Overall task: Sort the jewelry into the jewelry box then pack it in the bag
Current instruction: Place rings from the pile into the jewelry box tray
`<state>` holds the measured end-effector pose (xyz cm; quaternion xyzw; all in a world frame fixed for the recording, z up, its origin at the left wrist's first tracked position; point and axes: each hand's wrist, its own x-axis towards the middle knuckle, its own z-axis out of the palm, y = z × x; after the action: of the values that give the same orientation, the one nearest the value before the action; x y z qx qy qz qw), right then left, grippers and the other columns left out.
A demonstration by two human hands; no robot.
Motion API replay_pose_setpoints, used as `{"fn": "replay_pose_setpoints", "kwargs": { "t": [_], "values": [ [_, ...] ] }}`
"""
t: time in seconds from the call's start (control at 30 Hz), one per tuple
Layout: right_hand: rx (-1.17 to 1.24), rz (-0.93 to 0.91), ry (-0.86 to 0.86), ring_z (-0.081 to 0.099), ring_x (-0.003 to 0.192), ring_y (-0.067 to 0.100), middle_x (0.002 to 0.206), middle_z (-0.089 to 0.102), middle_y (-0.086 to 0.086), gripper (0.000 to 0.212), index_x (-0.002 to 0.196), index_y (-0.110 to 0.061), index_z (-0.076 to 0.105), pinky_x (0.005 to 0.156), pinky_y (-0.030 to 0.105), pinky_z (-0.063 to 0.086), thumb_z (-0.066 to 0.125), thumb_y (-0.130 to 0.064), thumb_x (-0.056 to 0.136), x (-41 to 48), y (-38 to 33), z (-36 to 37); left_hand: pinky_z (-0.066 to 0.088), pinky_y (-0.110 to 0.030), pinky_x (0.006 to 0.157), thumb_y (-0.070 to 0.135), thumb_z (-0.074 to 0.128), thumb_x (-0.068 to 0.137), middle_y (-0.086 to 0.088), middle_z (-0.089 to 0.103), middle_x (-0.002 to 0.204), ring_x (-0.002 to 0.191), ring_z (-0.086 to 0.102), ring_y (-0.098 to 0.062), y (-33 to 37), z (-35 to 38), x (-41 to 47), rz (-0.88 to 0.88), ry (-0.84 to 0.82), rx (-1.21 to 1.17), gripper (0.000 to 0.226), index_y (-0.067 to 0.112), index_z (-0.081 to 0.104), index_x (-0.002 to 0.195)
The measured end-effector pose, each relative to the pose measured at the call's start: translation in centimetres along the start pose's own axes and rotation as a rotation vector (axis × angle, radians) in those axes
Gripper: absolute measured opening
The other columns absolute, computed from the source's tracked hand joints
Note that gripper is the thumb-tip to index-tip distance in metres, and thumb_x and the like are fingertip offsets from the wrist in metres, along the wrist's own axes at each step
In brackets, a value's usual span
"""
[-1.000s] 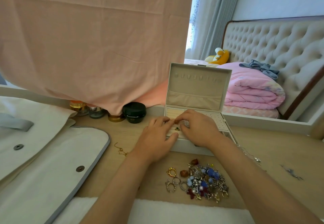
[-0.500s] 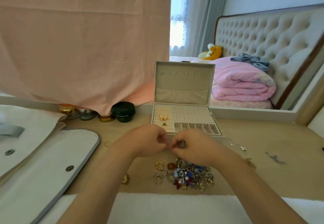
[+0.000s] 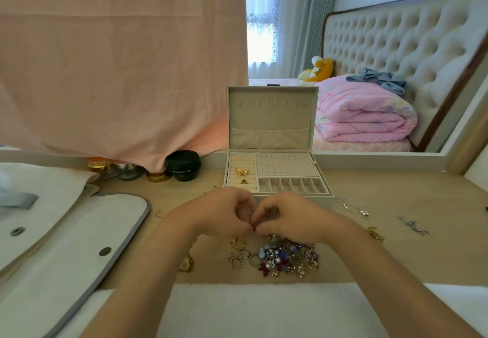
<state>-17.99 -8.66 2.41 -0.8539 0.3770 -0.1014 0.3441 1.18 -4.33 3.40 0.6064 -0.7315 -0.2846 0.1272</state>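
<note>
Fingertips (image 3: 249,222) of my left hand (image 3: 224,213) and right hand (image 3: 293,218) pinch one tiny piece (image 3: 254,228) together, jewelry pile (image 3: 280,257) just below, box (image 3: 272,126) right behind

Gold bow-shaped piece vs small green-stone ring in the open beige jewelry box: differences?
The gold bow-shaped piece is larger and all gold; the small green-stone ring is smaller, with a dark green centre. The bow sits farther back, the ring nearer the front. Both lie in the left ribbed compartment of the open beige jewelry box.
</note>
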Motion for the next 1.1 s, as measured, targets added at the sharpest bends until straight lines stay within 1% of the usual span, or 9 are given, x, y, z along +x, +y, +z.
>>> {"fn": "replay_pose_setpoints", "kwargs": {
  "t": [0.1, 0.23, 0.33, 0.5, 0.63, 0.73, 0.9, 1.0, 1.1],
  "values": [
    [0.286, -0.008, 0.070, 0.062, 0.059, 0.018, 0.085, 0.074, 0.005, 0.007, 0.095, -0.019, 0.073, 0.060, 0.033, 0.055, 0.073, -0.015, 0.090, -0.3, 0.0, -0.8, 0.059, -0.031, 0.083, 0.018, 0.078, 0.083, 0.007, 0.075, 0.087, 0.082, 0.071, -0.006, 0.0, -0.5, -0.2, 0.080, 0.058, -0.174, 0.036, 0.031, 0.062, 0.113],
    [0.453, 0.012, 0.234, 0.053, 0.045, 0.019, 0.073, 0.072, 0.006, 0.010, 0.094, -0.016, 0.067, 0.045, 0.021, 0.041, 0.074, -0.018, 0.089, -0.1, -0.2, -0.9, 0.055, -0.022, 0.075, 0.026, 0.084, 0.080, 0.005, 0.076, 0.085, 0.079, 0.071, -0.009, 0.3, -0.4, -0.1, 0.159, 0.196, -0.271, 0.045, 0.032, 0.063, 0.120],
    [0.543, 0.020, 0.281, 0.049, 0.040, 0.019, 0.068, 0.072, 0.005, 0.018, 0.100, -0.012, 0.057, 0.040, 0.018, 0.035, 0.072, -0.019, 0.092, 0.0, -0.3, -0.8, 0.056, -0.029, 0.070, 0.025, 0.082, 0.082, 0.005, 0.075, 0.082, 0.076, 0.068, -0.014, 0.5, -0.3, 0.2, 0.178, 0.294, -0.295, 0.029, 0.028, 0.071, 0.109],
    [0.623, 0.027, 0.246, 0.046, 0.036, 0.012, 0.054, 0.066, -0.002, 0.015, 0.102, -0.009, 0.056, 0.039, 0.015, 0.032, 0.065, -0.020, 0.096, -0.3, -0.8, -0.9, 0.059, -0.034, 0.067, 0.025, 0.080, 0.085, 0.010, 0.072, 0.080, 0.078, 0.071, -0.021, 0.3, -0.4, 0.1, 0.175, 0.270, -0.354, 0.015, 0.021, 0.070, 0.095],
    [0.563, 0.038, 0.119, 0.052, 0.047, 0.013, 0.087, 0.076, 0.007, 0.018, 0.106, -0.014, 0.066, 0.042, 0.019, 0.031, 0.057, -0.030, 0.101, -0.5, -0.5, -1.1, 0.061, -0.043, 0.073, 0.023, 0.084, 0.080, 0.006, 0.072, 0.079, 0.077, 0.069, -0.022, -0.2, -0.9, -0.2, 0.142, 0.252, -0.399, 0.023, 0.014, 0.066, 0.091],
    [0.544, 0.038, 0.018, 0.056, 0.055, 0.013, 0.102, 0.076, 0.008, 0.013, 0.110, -0.015, 0.067, 0.047, 0.019, 0.039, 0.061, -0.013, 0.098, -0.7, -0.4, -1.2, 0.062, -0.044, 0.076, 0.014, 0.084, 0.079, -0.010, 0.075, 0.087, 0.078, 0.071, -0.023, -0.9, -1.5, -0.4, 0.109, 0.213, -0.449, 0.028, 0.004, 0.064, 0.094],
    [0.526, 0.033, 0.045, 0.061, 0.062, 0.014, 0.102, 0.074, 0.000, 0.034, 0.111, -0.014, 0.067, 0.053, 0.018, 0.049, 0.068, 0.009, 0.087, -0.6, -0.6, -0.4, 0.061, -0.037, 0.073, 0.003, 0.076, 0.085, -0.012, 0.072, 0.085, 0.074, 0.072, -0.025, -1.3, -1.7, -0.6, 0.084, 0.165, -0.527, 0.021, 0.005, 0.061, 0.100],
    [0.531, 0.006, 0.138, 0.063, 0.059, 0.017, 0.111, 0.072, -0.002, 0.035, 0.112, -0.016, 0.065, 0.046, 0.018, 0.046, 0.071, 0.007, 0.086, -0.4, -0.8, 0.0, 0.060, -0.034, 0.073, 0.005, 0.067, 0.093, -0.005, 0.069, 0.083, 0.074, 0.071, -0.023, -1.1, -1.8, -0.8, 0.100, 0.153, -0.567, 0.025, 0.013, 0.064, 0.117],
    [0.525, 0.011, 0.093, 0.067, 0.060, 0.022, 0.110, 0.075, 0.001, 0.033, 0.117, -0.016, 0.062, 0.041, 0.024, 0.044, 0.073, -0.004, 0.088, -0.3, -0.8, 0.3, 0.060, -0.030, 0.073, 0.006, 0.059, 0.098, -0.008, 0.071, 0.087, 0.076, 0.070, -0.021, -0.7, -1.9, -1.1, 0.134, 0.162, -0.601, 0.021, 0.010, 0.069, 0.116]
  ]
}}
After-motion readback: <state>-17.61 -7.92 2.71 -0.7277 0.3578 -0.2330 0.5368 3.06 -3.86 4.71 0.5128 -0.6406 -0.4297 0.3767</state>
